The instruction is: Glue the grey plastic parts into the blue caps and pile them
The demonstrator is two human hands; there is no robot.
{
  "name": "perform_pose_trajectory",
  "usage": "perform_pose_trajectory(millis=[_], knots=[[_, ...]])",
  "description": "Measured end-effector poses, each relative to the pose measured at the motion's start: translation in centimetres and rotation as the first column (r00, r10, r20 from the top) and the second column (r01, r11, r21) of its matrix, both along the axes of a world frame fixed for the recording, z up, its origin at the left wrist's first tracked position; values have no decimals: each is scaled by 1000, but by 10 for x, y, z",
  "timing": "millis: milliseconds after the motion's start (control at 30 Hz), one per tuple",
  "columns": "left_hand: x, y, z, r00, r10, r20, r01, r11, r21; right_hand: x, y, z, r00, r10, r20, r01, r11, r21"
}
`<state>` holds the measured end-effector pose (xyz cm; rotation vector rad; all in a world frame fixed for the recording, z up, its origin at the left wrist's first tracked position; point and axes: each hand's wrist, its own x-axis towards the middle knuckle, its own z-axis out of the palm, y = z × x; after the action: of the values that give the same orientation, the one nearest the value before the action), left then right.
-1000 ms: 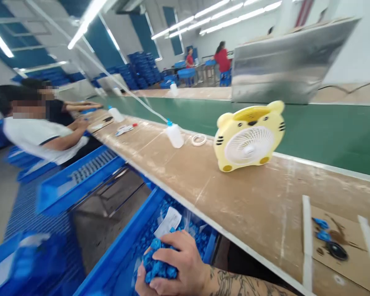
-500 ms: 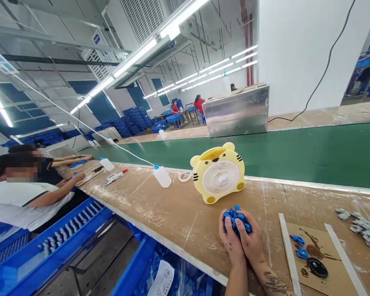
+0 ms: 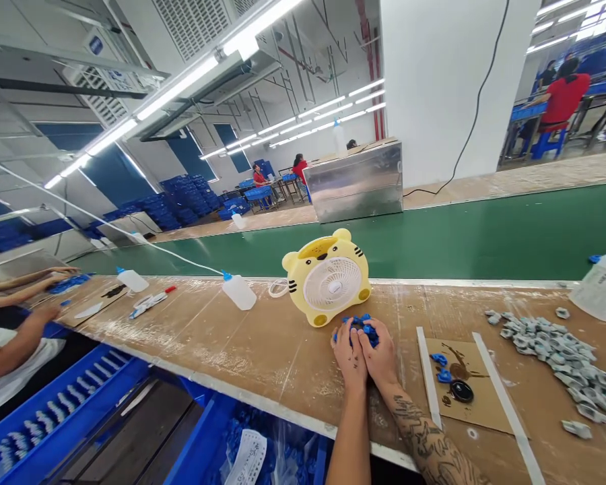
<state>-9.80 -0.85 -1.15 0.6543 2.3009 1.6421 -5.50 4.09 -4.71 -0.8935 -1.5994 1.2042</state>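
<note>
Nearest, one blue crate [image 3: 202, 444] stands at the bench [image 3: 227, 347]. Beyond, to the right, one cardboard sheet [image 3: 489, 407] bears two blue pieces [image 3: 443, 375] and one black disc [image 3: 462, 391]; farther right lie many overlapping grey parts [image 3: 545, 347]. Left hand [image 3: 348, 353] and right hand [image 3: 381, 352] cup a blue heap [image 3: 369, 331], fingers curled round it, its pieces too hidden to count, before one yellow fan [image 3: 333, 286]. The step seems to be placing this handful; release calls for parting the palms gently.
</note>
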Motion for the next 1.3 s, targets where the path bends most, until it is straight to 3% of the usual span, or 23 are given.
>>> perform_pose_trajectory(millis=[267, 533, 667, 833, 1000, 1100, 1133, 1167, 1200, 1267, 1300], knots=[[-9, -10, -2, 996, -58, -74, 41, 977, -209, -2, 4, 7, 985, 104, 139, -108, 994, 23], [-13, -24, 2, 965, -208, -158, 163, 953, -256, 3, 5, 7, 948, 180, 262, -178, 984, -31], [-15, -46, 5, 956, -247, -157, 200, 943, -266, 7, 10, 5, 945, 173, 278, -168, 985, -42], [-8, -74, -1, 894, -424, -146, 362, 874, -326, 13, 21, 0, 948, 139, 285, -135, 990, -34], [8, -51, -4, 864, -440, -243, 331, 862, -383, 18, 27, 0, 910, 171, 377, -197, 980, 31], [15, -46, -5, 867, -413, -278, 294, 875, -383, 27, 23, 11, 873, 198, 446, -264, 960, 91], [15, -51, -5, 832, -423, -358, 274, 875, -399, 31, 20, 17, 867, 205, 455, -286, 951, 116], [15, -62, -7, 813, -412, -411, 244, 882, -402, 35, 14, 24, 872, 199, 448, -303, 937, 175], [15, -77, -9, 821, -387, -421, 206, 887, -414, 40, 4, 30, 899, 181, 399, -323, 889, 324], [15, -122, -14, 925, -243, -293, 69, 864, -499, 49, -28, 41, 870, 345, 353, -488, 711, 506], [15, -151, -17, 969, -127, -214, -18, 820, -572, 51, -50, 44, 796, 482, 366, -604, 593, 532]])
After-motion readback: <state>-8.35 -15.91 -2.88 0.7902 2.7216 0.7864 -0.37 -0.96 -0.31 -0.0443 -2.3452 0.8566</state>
